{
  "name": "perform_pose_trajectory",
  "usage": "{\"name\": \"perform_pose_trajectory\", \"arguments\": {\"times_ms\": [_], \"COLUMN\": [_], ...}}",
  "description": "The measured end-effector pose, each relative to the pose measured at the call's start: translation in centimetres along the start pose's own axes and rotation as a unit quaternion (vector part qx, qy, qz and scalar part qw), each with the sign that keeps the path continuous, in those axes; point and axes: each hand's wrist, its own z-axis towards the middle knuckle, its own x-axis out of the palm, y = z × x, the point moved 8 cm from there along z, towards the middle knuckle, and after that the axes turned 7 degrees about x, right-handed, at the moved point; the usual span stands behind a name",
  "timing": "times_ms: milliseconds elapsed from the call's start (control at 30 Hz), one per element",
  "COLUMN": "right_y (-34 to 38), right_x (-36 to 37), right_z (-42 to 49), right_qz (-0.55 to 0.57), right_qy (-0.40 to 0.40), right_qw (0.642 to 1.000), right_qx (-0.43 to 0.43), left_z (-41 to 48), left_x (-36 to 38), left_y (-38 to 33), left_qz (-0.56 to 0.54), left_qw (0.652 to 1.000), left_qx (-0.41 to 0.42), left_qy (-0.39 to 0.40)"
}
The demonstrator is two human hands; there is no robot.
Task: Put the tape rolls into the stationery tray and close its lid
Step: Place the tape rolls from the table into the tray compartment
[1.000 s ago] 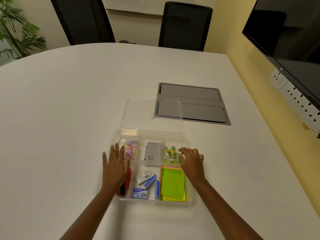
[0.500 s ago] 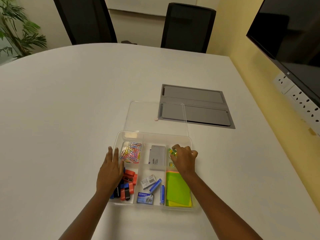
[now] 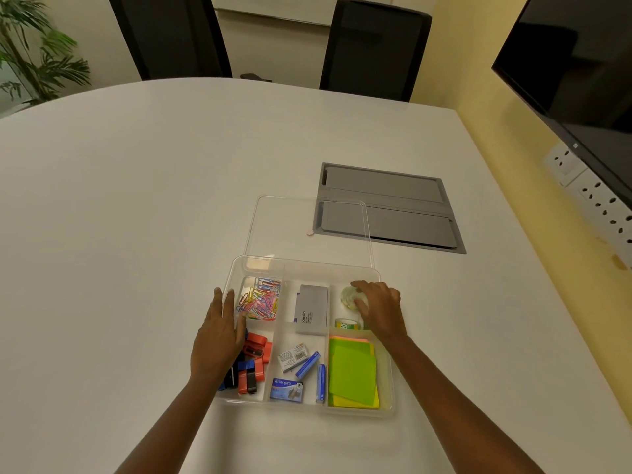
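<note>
Two tape rolls sit in the upper-right compartment of the clear plastic stationery tray, low in the frame's centre: a pale, glossy tape roll under the fingertips of the right hand, whose fingers curl loosely over it, and a green-patterned tape roll just below it. The left hand lies flat, fingers together, on the tray's left rim. The transparent lid lies open on the white, smooth worktop beyond the tray. Other compartments hold coloured paper clips, a grey box, and square green sticky notes. A grey rectangular panel is set into the worktop at centre right.
</note>
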Motion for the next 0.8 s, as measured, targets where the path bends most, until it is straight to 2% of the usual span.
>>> {"name": "perform_pose_trajectory", "arguments": {"times_ms": [67,133,267,333,600,800], "right_y": [-0.5,-0.8,-0.2,0.6,3.2,2.4], "right_x": [-1.9,-2.7,-0.3,0.5,2.3,2.0], "right_z": [-0.3,-0.4,0.1,0.3,2.1,2.2], "right_qz": [0.024,-0.025,-0.180,-0.214,-0.268,-0.218], "right_qy": [-0.072,-0.110,-0.004,0.016,0.049,0.057], "right_qw": [0.997,0.994,0.984,0.977,0.961,0.974], "right_qx": [0.006,0.016,0.012,0.000,-0.044,-0.016], "left_z": [0.0,0.0,0.1,0.1,0.2,0.1], "left_x": [0.1,0.1,0.2,0.3,0.3,0.4], "left_y": [0.1,0.3,0.4,0.5,0.6,0.4], "left_qz": [-0.010,-0.013,-0.024,-0.028,-0.026,0.019], "left_qw": [1.000,1.000,1.000,1.000,1.000,1.000], "left_qx": [-0.001,-0.003,-0.008,-0.011,-0.014,0.000], "left_qy": [-0.003,-0.003,-0.003,-0.003,-0.003,0.003]}}
